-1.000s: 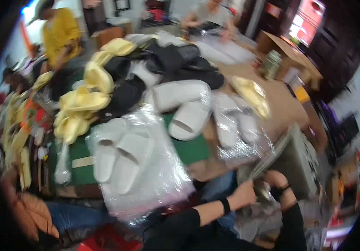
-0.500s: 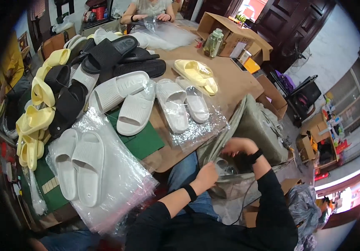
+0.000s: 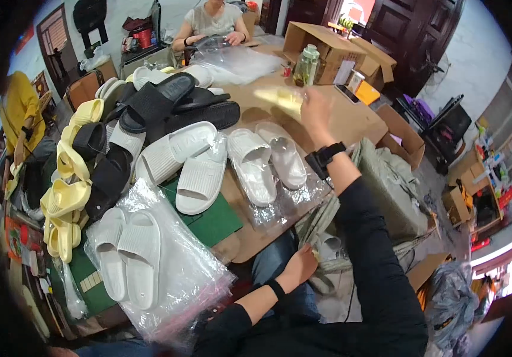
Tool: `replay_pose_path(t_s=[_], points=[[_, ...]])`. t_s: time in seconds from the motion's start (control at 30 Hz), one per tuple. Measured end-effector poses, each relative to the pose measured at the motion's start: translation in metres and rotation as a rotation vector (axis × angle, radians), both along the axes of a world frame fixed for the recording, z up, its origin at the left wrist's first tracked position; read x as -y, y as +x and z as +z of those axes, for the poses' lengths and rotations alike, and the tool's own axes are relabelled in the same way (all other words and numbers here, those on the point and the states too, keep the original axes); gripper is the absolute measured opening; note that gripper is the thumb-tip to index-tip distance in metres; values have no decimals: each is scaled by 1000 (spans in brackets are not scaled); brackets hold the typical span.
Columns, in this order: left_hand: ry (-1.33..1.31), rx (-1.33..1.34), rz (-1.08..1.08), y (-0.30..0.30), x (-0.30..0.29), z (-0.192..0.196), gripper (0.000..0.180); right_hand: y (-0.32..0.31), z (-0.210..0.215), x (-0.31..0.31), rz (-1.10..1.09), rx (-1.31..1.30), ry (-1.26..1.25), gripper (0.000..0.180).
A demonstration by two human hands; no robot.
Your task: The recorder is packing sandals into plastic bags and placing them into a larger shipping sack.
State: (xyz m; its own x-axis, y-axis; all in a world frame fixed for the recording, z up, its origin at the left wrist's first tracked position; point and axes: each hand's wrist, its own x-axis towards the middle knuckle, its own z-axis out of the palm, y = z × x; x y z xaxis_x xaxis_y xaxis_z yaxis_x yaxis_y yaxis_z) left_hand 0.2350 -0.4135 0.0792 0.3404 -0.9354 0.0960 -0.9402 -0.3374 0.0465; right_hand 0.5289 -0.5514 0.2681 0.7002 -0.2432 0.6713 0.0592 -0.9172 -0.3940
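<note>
My right hand (image 3: 315,116) is closed on a pair of yellow slippers (image 3: 282,99), blurred by motion, above the brown tabletop. With closed fingers my left hand (image 3: 299,268) grips the edge of a grey-green woven sack (image 3: 390,184) beside the table. Something pale shows inside the sack's mouth. Between my arms and the slipper pile, a pair of white slippers (image 3: 253,172) in clear plastic lies near the table edge. Two more white slippers (image 3: 201,178) lie to its left. Another white pair (image 3: 140,256) rests on a stack of clear plastic bags (image 3: 187,273).
Black slippers (image 3: 154,101) and yellow slippers (image 3: 65,199) are heaped on the left. A lidded glass jar (image 3: 306,65), an open cardboard box (image 3: 321,50) and a phone (image 3: 347,94) stand or lie at the back. Across the table a person (image 3: 214,27) handles plastic film.
My right hand has left the sack's mouth, reached up over the table and taken hold of the yellow slippers. My left hand stays at the sack's edge, slightly lower.
</note>
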Motion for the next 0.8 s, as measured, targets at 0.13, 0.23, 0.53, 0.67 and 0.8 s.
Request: replay_pose_path(t_s=[0.13, 0.23, 0.53, 0.67, 0.8], points=[[-200, 49, -16, 1, -5, -15, 16, -67, 18, -39, 251, -32, -177, 22], [-109, 2, -38, 2, 7, -20, 18, -140, -30, -74, 267, -519, -355, 44], [-423, 27, 41, 7, 1, -23, 25, -147, -143, -106, 353, -306, -264, 49], [4, -85, -20, 6, 5, 1, 24, -147, -114, -63, 258, -266, -287, 33], [-156, -31, -93, 8, 3, 21, 24, -178, -14, 15, 106, -133, -5, 38]])
